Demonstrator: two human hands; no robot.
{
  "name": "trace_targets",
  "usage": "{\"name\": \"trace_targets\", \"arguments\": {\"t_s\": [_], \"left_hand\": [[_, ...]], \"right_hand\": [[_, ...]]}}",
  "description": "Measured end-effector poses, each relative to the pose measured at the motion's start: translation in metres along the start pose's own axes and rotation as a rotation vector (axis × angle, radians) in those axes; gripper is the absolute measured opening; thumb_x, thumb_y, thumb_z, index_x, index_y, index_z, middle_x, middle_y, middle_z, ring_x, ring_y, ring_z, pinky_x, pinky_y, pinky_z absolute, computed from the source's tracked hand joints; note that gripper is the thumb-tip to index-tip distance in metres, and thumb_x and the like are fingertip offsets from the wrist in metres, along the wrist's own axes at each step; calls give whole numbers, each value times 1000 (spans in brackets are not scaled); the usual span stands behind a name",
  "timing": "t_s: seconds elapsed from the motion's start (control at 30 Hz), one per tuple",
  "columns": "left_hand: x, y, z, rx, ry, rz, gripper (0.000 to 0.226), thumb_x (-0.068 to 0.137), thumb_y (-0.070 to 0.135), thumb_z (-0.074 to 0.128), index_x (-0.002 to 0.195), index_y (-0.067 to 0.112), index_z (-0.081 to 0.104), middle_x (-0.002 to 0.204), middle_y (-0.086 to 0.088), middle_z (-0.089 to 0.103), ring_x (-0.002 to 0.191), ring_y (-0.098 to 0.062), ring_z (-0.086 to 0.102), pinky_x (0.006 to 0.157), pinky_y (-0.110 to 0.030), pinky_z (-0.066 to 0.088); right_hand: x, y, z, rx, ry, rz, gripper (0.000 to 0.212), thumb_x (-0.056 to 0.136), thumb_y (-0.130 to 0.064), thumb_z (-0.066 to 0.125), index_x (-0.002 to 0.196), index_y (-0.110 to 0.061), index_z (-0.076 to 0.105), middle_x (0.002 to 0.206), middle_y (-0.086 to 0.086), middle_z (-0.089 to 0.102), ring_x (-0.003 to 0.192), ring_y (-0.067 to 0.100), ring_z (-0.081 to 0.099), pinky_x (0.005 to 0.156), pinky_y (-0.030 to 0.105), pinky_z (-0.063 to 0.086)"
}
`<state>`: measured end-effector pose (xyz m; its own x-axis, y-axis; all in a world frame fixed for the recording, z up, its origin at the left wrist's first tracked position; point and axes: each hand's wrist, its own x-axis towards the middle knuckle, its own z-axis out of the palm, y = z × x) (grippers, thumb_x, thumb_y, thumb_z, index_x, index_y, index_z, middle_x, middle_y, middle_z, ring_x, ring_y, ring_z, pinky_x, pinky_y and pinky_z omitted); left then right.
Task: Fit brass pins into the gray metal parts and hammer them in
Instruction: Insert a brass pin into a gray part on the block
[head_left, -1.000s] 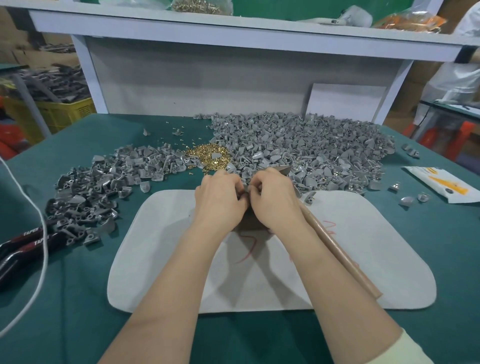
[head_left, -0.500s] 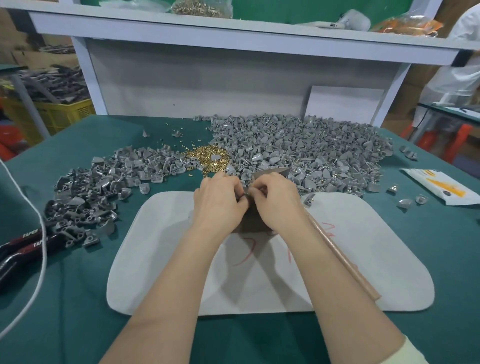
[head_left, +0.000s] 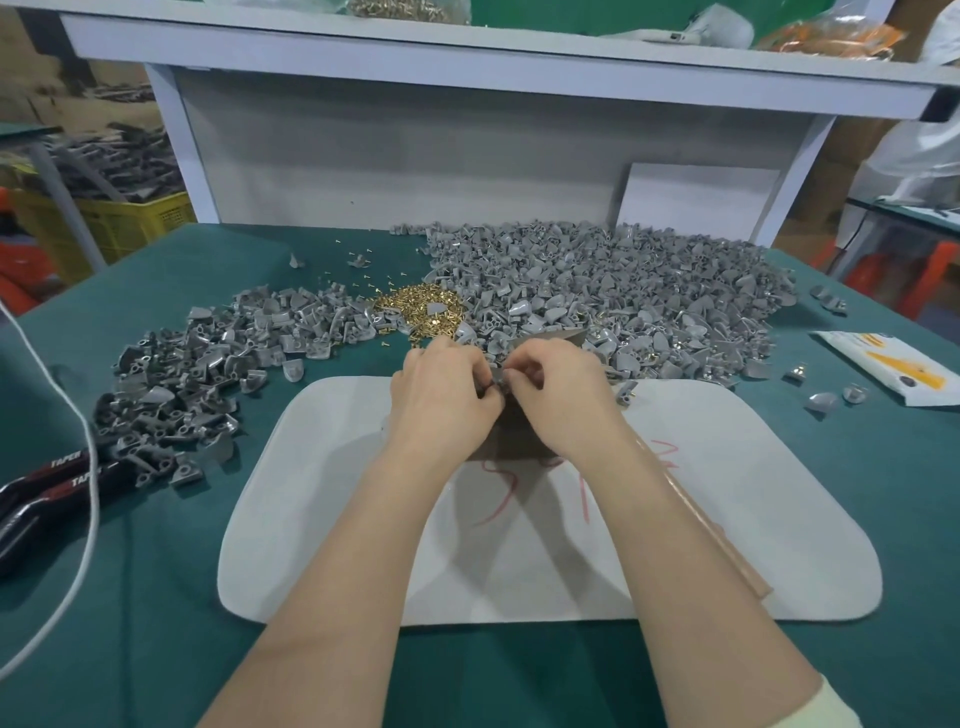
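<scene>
My left hand (head_left: 441, 400) and my right hand (head_left: 569, 402) meet fingertip to fingertip over the far edge of the white mat (head_left: 727, 519). Together they pinch one small gray metal part (head_left: 494, 385). A pin between the fingers is too small to make out. Under the hands sits a brown block (head_left: 511, 434). A wooden handle (head_left: 727, 545) runs out from beneath my right wrist toward the mat's near right. Loose brass pins (head_left: 421, 312) lie heaped just beyond the hands. Gray parts form a big pile (head_left: 623, 296) at the right and a smaller pile (head_left: 197, 374) at the left.
Black-handled pliers (head_left: 47, 491) and a white cord (head_left: 91, 467) lie at the left edge of the green tabletop. A white and yellow packet (head_left: 893, 369) and a few stray parts (head_left: 826, 400) sit at the right. A white shelf (head_left: 467, 57) overhangs the back.
Both hands stay at the same spot on the mat's far edge, fingertips still working the small part. Nothing else on the table has moved.
</scene>
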<state>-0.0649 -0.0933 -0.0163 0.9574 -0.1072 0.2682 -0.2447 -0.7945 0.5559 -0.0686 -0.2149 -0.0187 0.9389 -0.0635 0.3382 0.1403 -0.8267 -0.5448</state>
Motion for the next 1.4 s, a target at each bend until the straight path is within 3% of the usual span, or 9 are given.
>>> {"name": "trace_targets", "arguments": {"t_s": [0.17, 1.27, 1.4], "left_hand": [[0, 2, 2, 36, 1, -4, 14, 85, 27, 59, 95, 21, 67, 109, -2, 55, 108, -28, 46, 85, -36, 39], [-3, 5, -1, -17, -2, 1, 7, 89, 17, 57, 89, 17, 64, 107, -5, 56, 105, -29, 48, 89, -41, 42], [-2, 4, -1, -41, -3, -4, 7, 88, 22, 61, 81, 21, 63, 105, -3, 56, 105, -26, 51, 91, -42, 44]], "right_hand": [[1, -2, 0, -48, -8, -7, 14, 89, -20, 57, 96, -15, 69, 100, 7, 64, 96, 24, 56, 89, 36, 43], [0, -4, -2, 1, -14, 71, 20, 92, -20, 54, 91, -12, 72, 93, 6, 70, 96, 26, 59, 86, 35, 45], [2, 9, -20, 67, 179, 156, 22, 95, -20, 48, 101, -16, 70, 101, 6, 69, 95, 26, 61, 83, 30, 45]]}}
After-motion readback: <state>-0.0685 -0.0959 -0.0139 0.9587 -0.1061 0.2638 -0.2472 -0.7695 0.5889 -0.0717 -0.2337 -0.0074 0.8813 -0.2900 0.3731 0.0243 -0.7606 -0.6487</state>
